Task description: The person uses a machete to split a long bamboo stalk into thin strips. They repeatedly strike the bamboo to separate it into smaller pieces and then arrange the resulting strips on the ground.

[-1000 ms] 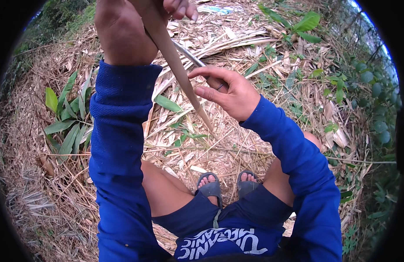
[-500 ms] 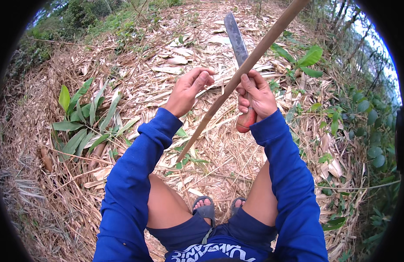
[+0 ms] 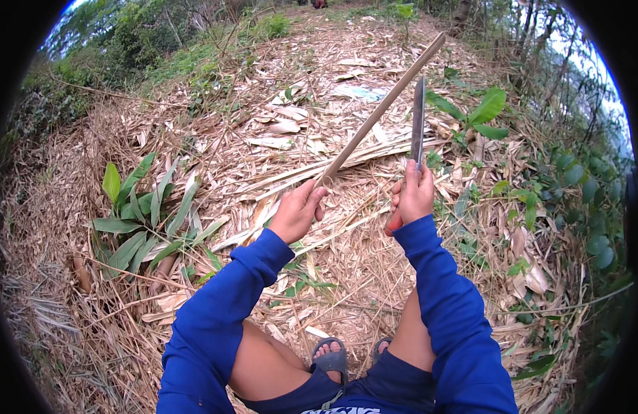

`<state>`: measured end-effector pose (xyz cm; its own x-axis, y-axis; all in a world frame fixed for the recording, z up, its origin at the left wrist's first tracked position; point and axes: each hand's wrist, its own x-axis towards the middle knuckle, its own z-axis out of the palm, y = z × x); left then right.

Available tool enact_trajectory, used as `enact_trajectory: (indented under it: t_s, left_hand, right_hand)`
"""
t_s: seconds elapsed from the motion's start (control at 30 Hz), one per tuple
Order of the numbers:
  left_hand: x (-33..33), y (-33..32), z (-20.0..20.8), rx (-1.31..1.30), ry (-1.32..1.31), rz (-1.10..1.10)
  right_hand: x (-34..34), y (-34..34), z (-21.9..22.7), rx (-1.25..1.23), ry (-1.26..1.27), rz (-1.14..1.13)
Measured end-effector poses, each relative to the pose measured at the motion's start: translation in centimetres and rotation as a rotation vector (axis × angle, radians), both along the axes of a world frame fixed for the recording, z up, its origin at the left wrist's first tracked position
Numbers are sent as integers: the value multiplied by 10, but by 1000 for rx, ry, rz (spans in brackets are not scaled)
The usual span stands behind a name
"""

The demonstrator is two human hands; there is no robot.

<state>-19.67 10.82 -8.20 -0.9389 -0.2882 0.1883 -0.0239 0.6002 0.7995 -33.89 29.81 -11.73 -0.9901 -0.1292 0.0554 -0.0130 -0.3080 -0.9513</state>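
Note:
My left hand (image 3: 297,212) is closed at the near end of a long brown wooden stick (image 3: 384,105). The stick slants up and away to the right, its far end raised above the ground. In my right hand (image 3: 414,193) is a machete (image 3: 418,121), gripped by its reddish handle, which shows just below my fingers. Its dark blade points upward and away, with a bright edge on the right side. The blade stands to the right of the stick, apart from it.
Dry leaves and split stalks (image 3: 284,126) litter the ground. Leafy plants grow at the left (image 3: 143,214) and the right (image 3: 488,110). Bushes and thin trunks line the far rim. My sandalled feet (image 3: 330,359) rest on the litter below my hands.
The stick has passed from my right hand to my left, which has closed on its near end. My right hand has moved lower and turned the machete blade more upright.

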Motion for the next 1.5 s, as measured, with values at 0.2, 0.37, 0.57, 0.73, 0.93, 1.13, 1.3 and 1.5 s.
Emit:
enact_trajectory:
  t_s: [0.2, 0.37, 0.57, 0.73, 0.93, 1.13, 1.3, 1.5]
  left_hand:
    - [13, 5, -2, -84, -123, 60]
    - [13, 26, -7, -174, -88, 17]
    - [23, 44, -4, -351, 37, -17]
    - [31, 46, -14, -371, 79, -32]
    - [39, 45, -12, -399, 105, -61]
    - [57, 46, -10, -413, 42, -51]
    - [108, 28, -29, -314, -55, -43]
    - [177, -8, -63, -229, -225, 22]
  right_hand:
    - [7, 39, 32, 494, 730, -221]
    - [36, 30, 16, 912, 754, 100]
    - [44, 39, 15, 1148, 929, -8]
    - [39, 42, 6, 1160, 945, -120]
    - [23, 50, 4, 1150, 1021, -217]
    - [13, 58, 5, 1214, 947, -252]
    - [-42, 100, 16, 1291, 626, -271]
    - [-94, 127, 4, 1440, 403, -356]
